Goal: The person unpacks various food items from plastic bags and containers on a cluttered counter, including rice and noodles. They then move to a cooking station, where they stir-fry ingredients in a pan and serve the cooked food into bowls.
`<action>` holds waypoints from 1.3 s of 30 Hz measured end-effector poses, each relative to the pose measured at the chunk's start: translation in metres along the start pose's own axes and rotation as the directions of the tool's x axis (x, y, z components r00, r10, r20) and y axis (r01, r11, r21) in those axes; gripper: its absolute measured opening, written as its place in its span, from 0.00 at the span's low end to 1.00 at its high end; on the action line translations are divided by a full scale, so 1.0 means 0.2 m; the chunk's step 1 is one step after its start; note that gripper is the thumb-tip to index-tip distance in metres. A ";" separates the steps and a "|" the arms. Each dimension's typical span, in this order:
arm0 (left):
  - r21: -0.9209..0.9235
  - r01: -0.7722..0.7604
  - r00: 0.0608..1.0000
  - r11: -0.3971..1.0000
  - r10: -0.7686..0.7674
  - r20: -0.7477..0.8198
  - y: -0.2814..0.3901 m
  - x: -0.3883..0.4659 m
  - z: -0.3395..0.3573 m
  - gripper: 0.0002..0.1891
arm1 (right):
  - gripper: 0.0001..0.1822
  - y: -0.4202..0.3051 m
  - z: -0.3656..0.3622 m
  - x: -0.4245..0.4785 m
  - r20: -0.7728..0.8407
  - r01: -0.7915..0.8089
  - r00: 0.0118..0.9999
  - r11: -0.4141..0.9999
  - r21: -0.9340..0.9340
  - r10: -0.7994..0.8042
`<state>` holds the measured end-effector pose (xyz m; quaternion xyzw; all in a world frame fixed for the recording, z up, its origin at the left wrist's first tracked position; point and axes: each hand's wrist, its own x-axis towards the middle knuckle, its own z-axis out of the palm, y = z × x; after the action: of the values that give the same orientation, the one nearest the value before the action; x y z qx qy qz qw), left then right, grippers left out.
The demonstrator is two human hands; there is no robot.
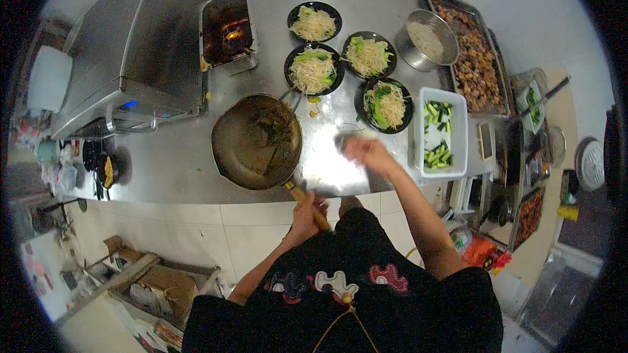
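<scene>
My left hand [305, 216] is wrapped around the wooden handle [320, 219] of a wok [240, 157] standing on the steel counter. A little dark green residue lies in the wok's bottom, and a pair of long chopsticks or tongs [280, 146] leans across its right rim. My right hand [364, 153] is blurred above the counter, right of the wok; whether it holds anything cannot be told. Beyond it stand several black bowls of pale noodles or sprouts with leafy greens, the nearest bowl [362, 116] just above my right hand and another bowl [337, 89] by the chopstick ends.
Right of my hand sits a white plastic tub [433, 174] with cut green vegetables. Behind it are a steel pot [417, 61] and a long tray of browned food [478, 66]. A sauce-stained steel container [203, 34] and a large steel appliance [132, 44] occupy the left.
</scene>
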<state>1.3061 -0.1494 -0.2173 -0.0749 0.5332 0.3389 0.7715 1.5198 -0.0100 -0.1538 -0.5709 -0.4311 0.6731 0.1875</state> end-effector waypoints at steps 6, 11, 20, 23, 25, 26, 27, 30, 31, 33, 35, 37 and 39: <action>0.281 -0.288 0.881 0.915 0.368 -0.296 0.16 -0.29 -0.05 0.14 | 0.19 -0.17 -0.11 0.57 -0.239 0.052 0.964 0.791 0.610 0.121; 0.481 -0.255 0.870 0.839 0.416 -0.265 0.28 -0.34 -0.25 0.16 | 0.29 -0.20 -0.01 0.89 -0.278 0.148 0.960 0.788 0.597 0.030; 0.531 -0.279 0.907 0.800 0.401 -0.127 0.38 -0.40 -0.35 0.14 | 0.11 -0.27 -0.09 0.89 -0.233 0.042 0.959 0.730 0.682 0.163; 0.607 -0.273 0.915 0.747 0.397 -0.076 0.44 -0.39 -0.42 0.13 | 0.14 -0.27 -0.17 0.70 -0.091 0.000 0.990 0.650 0.760 0.107; 0.640 -0.290 0.918 0.711 0.395 -0.023 0.49 -0.43 -0.41 0.12 | 0.18 -0.44 -0.10 0.53 -0.190 0.156 0.981 0.702 0.695 -0.030; 0.719 -0.212 0.928 0.661 0.367 -0.063 0.54 -0.47 -0.36 0.10 | 0.22 -0.47 -0.09 0.53 -0.257 0.247 0.961 0.731 0.636 -0.101; 0.722 -0.239 0.925 0.649 0.378 -0.034 0.57 -0.46 -0.35 0.10 | 0.22 -0.53 -0.04 0.49 -0.313 0.290 0.939 0.812 0.506 -0.141; 0.712 -0.345 0.903 0.611 0.424 0.072 0.59 -0.34 -0.44 0.10 | 0.23 -0.53 0.04 0.52 -0.469 0.553 0.604 0.763 -0.335 -0.644; 0.724 -0.349 0.896 0.595 0.439 0.070 0.59 -0.34 -0.45 0.10 | 0.27 -0.65 0.20 0.36 -0.427 0.533 0.552 0.697 -0.479 -0.716; 0.752 -0.349 0.886 0.559 0.457 0.072 0.60 -0.31 -0.41 0.11 | 0.36 -0.70 0.34 0.29 -0.212 0.455 0.531 0.487 -0.746 -0.821; 0.739 -0.357 0.890 0.571 0.448 0.084 0.61 -0.33 -0.37 0.12 | 0.42 -0.67 0.43 0.29 -0.081 0.415 0.492 0.315 -0.853 -0.867; 0.762 -0.344 0.894 0.549 0.441 0.085 0.63 -0.37 -0.34 0.13 | 0.40 -0.69 0.46 0.27 -0.094 0.349 0.455 0.275 -0.896 -0.885; 0.816 -0.305 0.902 0.492 0.424 0.082 0.64 -0.40 -0.32 0.14 | 0.41 -0.74 0.48 0.22 -0.105 0.364 0.400 0.263 -0.893 -0.911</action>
<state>1.1623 -0.1184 -0.1426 0.3793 0.6803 0.2062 0.5923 1.3823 0.0697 -0.0653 -0.5220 -0.7839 0.0384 0.3339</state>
